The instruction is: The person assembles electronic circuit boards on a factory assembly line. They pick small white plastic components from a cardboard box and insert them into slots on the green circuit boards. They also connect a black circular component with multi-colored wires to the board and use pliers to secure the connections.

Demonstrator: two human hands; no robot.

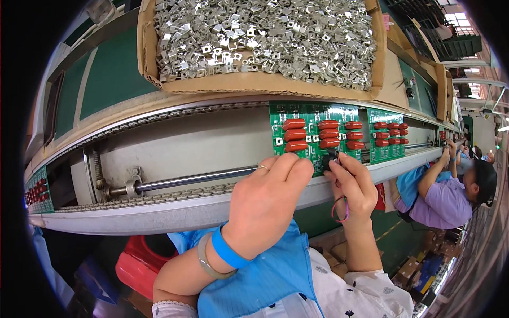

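A green circuit board (313,112) rests on the rails of a chain conveyor, carrying several red capacitors (294,134) in groups and small silver metal pieces between them. At its near edge my right hand (354,185) pinches a small black component (331,157) between thumb and fingertips. My left hand (273,185) is curled over the board's near left edge, fingers bent together. Its fingertips are hidden behind the hand, so anything they grip cannot be seen.
Beyond the conveyor (138,225) stands a cardboard box (233,84) full of small silver metal brackets (265,40). Another populated board (386,153) sits to the right, one more (40,192) at far left. A metal shaft (196,177) runs between the rails. A co-worker (440,196) is at right.
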